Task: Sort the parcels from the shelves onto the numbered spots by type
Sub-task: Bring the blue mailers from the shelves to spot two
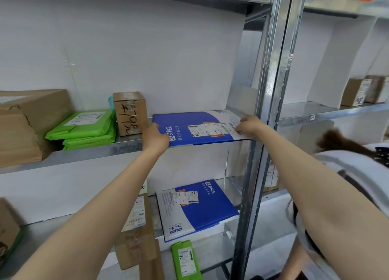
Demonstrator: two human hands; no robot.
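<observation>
I see the blue envelope (pixel 195 128) flat on the upper shelf (pixel 126 148), long axis left-right, front edge overhanging. Left hand (pixel 154 139) grips its left end, right hand (pixel 249 125) pinches its right end. Likely pull: straight toward me.

On the upper shelf (pixel 84 153) a blue mailer (pixel 195 130) lies flat at the front edge, beside the steel post (pixel 263 111). The left hand (pixel 154 139) grips its left front corner and the right hand (pixel 249 125) grips its white right end. Just left of it a small box (pixel 130 113) stands upright, then stacked green bags (pixel 84 130), then large cartons (pixel 31 119) at the left end. On the lower shelf (pixel 210 256) lie a second mailer (pixel 202 210), a green bag (pixel 186 260) at the front edge and a taped box (pixel 136 237).
</observation>
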